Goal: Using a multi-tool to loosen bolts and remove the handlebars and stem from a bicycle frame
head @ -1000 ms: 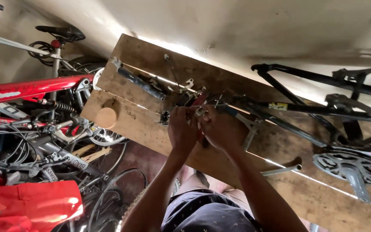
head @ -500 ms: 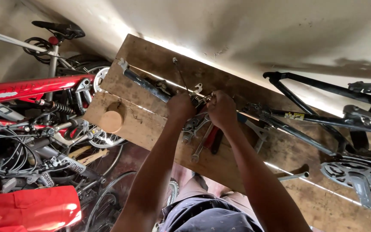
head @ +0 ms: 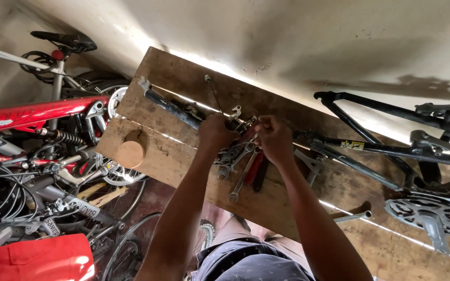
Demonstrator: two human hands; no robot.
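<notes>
A wooden tabletop (head: 183,156) made of rough planks runs from near right to far left, under a pale wall. Left of it stands a red bicycle frame (head: 32,112) among cables and wheels; on its right end lies a black bicycle frame (head: 371,140) with a chainring (head: 433,213) near it. A black tube (head: 170,106) lies slanted across the far-left planks, and a round wooden disc (head: 130,154) sits on the near-left plank.

In the middle both hands meet over a heap of small metal parts (head: 240,122). The left hand (head: 215,132) is closed in a fist over the end of the black tube and the parts there; its grip looks clamped, though what lies inside the fist is hidden. The right hand (head: 273,138) has its fingers pinched together on a small metal piece at the far edge of the heap; the piece is too small to name. Just near of the hands lie spanners (head: 243,174) and a red-handled tool (head: 253,169), loose on the tabletop.

To do this well, I judge the left hand should hold the piece steady while the right works in small turns, keeping clear of the loose spanners so nothing is knocked off the near edge.
</notes>
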